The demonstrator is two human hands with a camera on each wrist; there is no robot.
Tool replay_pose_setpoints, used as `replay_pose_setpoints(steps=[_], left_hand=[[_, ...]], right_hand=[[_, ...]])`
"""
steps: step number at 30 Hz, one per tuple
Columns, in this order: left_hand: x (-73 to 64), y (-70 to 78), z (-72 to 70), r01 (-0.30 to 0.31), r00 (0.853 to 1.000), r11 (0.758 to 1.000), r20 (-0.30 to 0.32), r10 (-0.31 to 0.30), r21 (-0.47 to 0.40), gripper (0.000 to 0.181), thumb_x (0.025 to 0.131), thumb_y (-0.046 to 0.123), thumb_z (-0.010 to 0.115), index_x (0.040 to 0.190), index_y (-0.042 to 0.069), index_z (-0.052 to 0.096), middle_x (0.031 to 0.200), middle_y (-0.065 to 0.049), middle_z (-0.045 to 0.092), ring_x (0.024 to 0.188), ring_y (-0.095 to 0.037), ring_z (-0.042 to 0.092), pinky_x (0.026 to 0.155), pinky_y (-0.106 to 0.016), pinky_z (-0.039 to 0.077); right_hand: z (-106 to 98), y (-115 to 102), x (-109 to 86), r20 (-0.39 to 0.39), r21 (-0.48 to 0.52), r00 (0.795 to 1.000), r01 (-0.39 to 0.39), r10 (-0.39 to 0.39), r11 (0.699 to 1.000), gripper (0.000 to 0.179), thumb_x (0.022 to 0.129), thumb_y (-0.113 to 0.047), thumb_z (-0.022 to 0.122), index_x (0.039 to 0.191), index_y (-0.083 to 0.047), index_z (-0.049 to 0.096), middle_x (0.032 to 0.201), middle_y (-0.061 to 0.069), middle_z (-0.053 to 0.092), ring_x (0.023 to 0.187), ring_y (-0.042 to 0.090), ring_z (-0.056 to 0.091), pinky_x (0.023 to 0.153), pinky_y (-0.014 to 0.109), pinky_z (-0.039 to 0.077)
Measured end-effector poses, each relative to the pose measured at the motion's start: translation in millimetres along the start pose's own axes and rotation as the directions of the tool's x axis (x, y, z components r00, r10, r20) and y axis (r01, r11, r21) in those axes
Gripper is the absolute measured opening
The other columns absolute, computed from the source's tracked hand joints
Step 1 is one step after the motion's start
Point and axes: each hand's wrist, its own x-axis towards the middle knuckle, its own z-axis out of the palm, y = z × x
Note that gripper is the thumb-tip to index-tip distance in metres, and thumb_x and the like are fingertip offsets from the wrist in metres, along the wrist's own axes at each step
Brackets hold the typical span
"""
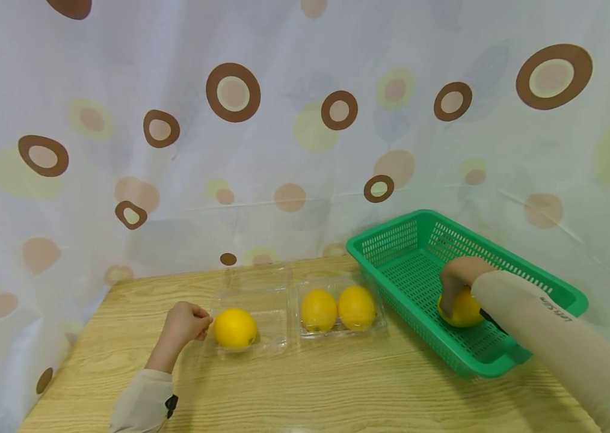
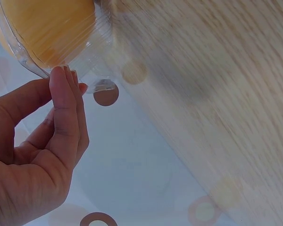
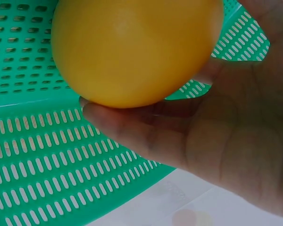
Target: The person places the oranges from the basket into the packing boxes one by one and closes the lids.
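My right hand reaches into the green plastic basket and grips a yellow orange, fingers and thumb around its sides. At the left, my left hand pinches the edge of a clear plastic clamshell box between thumb and fingertips. One orange sits in the left part of that box, right beside the fingers; its lid is folded back toward the curtain.
Between the open box and the basket stands a second clear box holding two oranges. All of it rests on a wood-grain table. A white curtain with brown rings hangs behind the table.
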Motion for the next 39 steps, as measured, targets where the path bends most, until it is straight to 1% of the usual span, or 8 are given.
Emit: replay_pose_setpoints(steps=[9, 12, 15, 21, 25, 29, 34, 39], left_hand=[[-1.4, 2.1, -0.7, -0.002, 1.0, 1.0, -0.002, 0.002, 0.012, 0.013, 0.089, -0.002, 0.062, 0.089, -0.014, 0.067, 0.068, -0.013, 0.065, 0.052, -0.014, 0.058, 0.055, -0.031, 0.055], [-2.3, 0.6, -0.1, 0.003, 1.0, 1.0, 0.0, -0.003, 0.006, 0.013, 0.089, -0.003, 0.063, 0.088, -0.014, 0.067, 0.068, -0.013, 0.065, 0.052, -0.015, 0.059, 0.055, -0.031, 0.055], [-2.5, 0.3, 0.6, 0.009, 1.0, 1.0, 0.001, -0.009, -0.008, 0.012, 0.088, -0.003, 0.063, 0.089, -0.015, 0.067, 0.069, -0.014, 0.064, 0.053, -0.015, 0.059, 0.055, -0.03, 0.056], [-1.4, 2.1, 0.6, -0.005, 1.0, 1.0, 0.002, 0.005, 0.004, 0.013, 0.089, -0.003, 0.062, 0.089, -0.016, 0.066, 0.069, -0.014, 0.064, 0.053, -0.015, 0.059, 0.055, -0.03, 0.055], [-1.5, 2.5, 0.8, -0.004, 1.0, 1.0, -0.002, 0.004, 0.006, 0.013, 0.089, -0.003, 0.063, 0.09, -0.016, 0.067, 0.069, -0.014, 0.064, 0.053, -0.014, 0.059, 0.054, -0.03, 0.055], [-1.5, 1.5, 1.1, 0.0, 1.0, 1.0, -0.006, 0.0, 0.001, 0.013, 0.088, -0.003, 0.063, 0.09, -0.015, 0.067, 0.069, -0.013, 0.065, 0.053, -0.014, 0.059, 0.054, -0.03, 0.055], [-0.9, 0.4, 1.5, 0.001, 1.0, 1.0, -0.007, -0.002, -0.013, 0.012, 0.088, -0.003, 0.063, 0.089, -0.015, 0.067, 0.069, -0.013, 0.064, 0.053, -0.014, 0.059, 0.054, -0.029, 0.055], [-0.8, 0.1, 1.4, -0.002, 1.0, 1.0, -0.011, 0.002, -0.014, 0.012, 0.088, -0.003, 0.063, 0.089, -0.015, 0.067, 0.067, -0.012, 0.064, 0.053, -0.014, 0.059, 0.054, -0.029, 0.055]], right_hand=[[2, 5, -5.4, 0.017, 0.0, 0.996, 0.082, -0.082, 0.997, 0.035, 0.072, -0.036, 0.076, 0.087, -0.007, 0.061, 0.081, 0.01, 0.056, 0.073, 0.023, 0.055, 0.062, 0.035, 0.05], [3, 6, -6.3, 0.03, 0.047, 0.995, 0.098, -0.099, 0.994, 0.041, 0.073, -0.036, 0.075, 0.097, -0.006, 0.061, 0.084, 0.01, 0.056, 0.074, 0.023, 0.054, 0.062, 0.034, 0.049], [4, 8, -7.8, 0.024, 0.1, 0.994, 0.103, -0.106, 0.99, 0.053, 0.073, -0.037, 0.075, 0.113, -0.004, 0.06, 0.088, 0.01, 0.054, 0.077, 0.024, 0.054, 0.064, 0.035, 0.049], [2, 8, -7.8, -0.001, 0.176, 0.988, 0.15, -0.152, 0.973, 0.071, 0.075, -0.034, 0.073, 0.132, 0.002, 0.05, 0.099, 0.014, 0.054, 0.084, 0.027, 0.055, 0.072, 0.042, 0.052], [-2, 4, -5.9, -0.009, 0.185, 0.972, 0.233, -0.235, 0.955, 0.072, 0.077, -0.032, 0.07, 0.133, 0.007, 0.045, 0.107, 0.017, 0.054, 0.09, 0.03, 0.055, 0.078, 0.05, 0.053], [-6, 0, -5.5, -0.034, 0.173, 0.954, 0.3, -0.299, 0.938, 0.065, 0.078, -0.031, 0.067, 0.128, 0.006, 0.048, 0.105, 0.014, 0.054, 0.089, 0.028, 0.055, 0.076, 0.05, 0.053], [-10, -5, -6.2, -0.067, 0.181, 0.943, 0.333, -0.327, 0.925, 0.058, 0.078, -0.03, 0.067, 0.122, 0.003, 0.05, 0.101, 0.011, 0.054, 0.088, 0.026, 0.054, 0.073, 0.047, 0.052], [-14, -9, -8.7, -0.093, 0.206, 0.941, 0.337, -0.324, 0.919, 0.056, 0.08, -0.03, 0.065, 0.123, 0.002, 0.048, 0.098, 0.011, 0.053, 0.086, 0.026, 0.053, 0.07, 0.043, 0.051]])
